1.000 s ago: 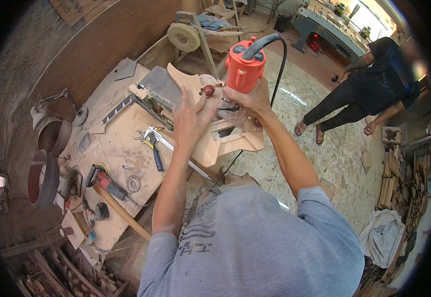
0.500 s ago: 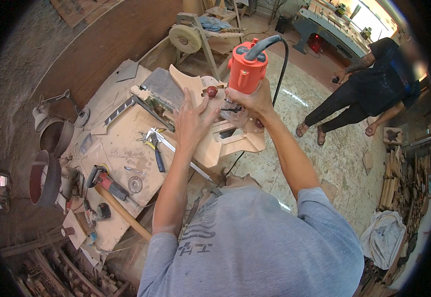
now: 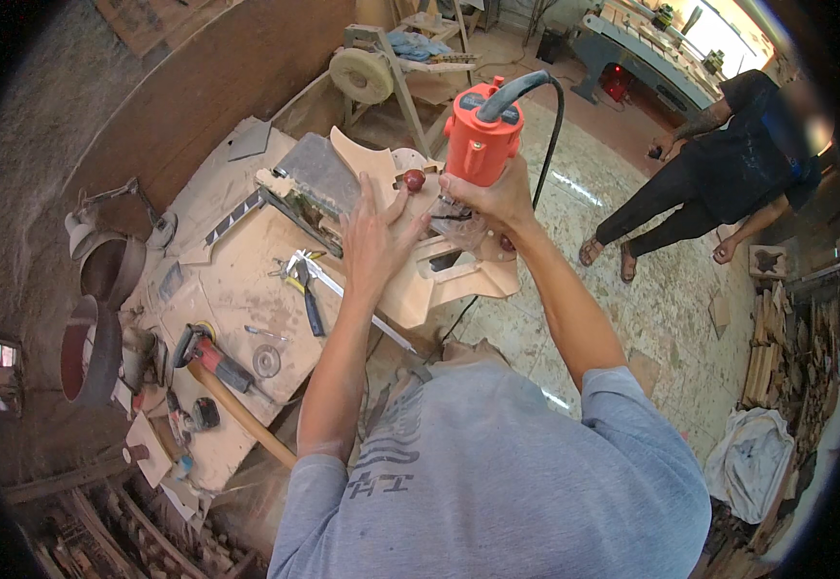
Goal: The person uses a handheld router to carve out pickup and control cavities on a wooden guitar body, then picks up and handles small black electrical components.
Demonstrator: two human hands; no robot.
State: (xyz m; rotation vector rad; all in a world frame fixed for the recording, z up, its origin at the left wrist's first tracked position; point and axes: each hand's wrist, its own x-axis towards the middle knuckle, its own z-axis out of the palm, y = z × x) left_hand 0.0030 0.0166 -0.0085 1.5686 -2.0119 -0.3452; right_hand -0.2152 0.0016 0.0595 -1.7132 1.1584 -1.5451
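Grips the orange-red plunge router (image 3: 479,145) low on its motor housing, with the right hand (image 3: 499,198) clamped around it. Has the router's long axis roughly upright, rising above the right hand, to the right of and beyond the left. Lays the left hand (image 3: 379,236), fingers spread apart, on the pale wooden workpiece (image 3: 406,301), just beside the dark red knob (image 3: 414,180); cannot tell if touching it. Has pliers (image 3: 310,301) left of the left forearm, on the worktop (image 3: 236,294).
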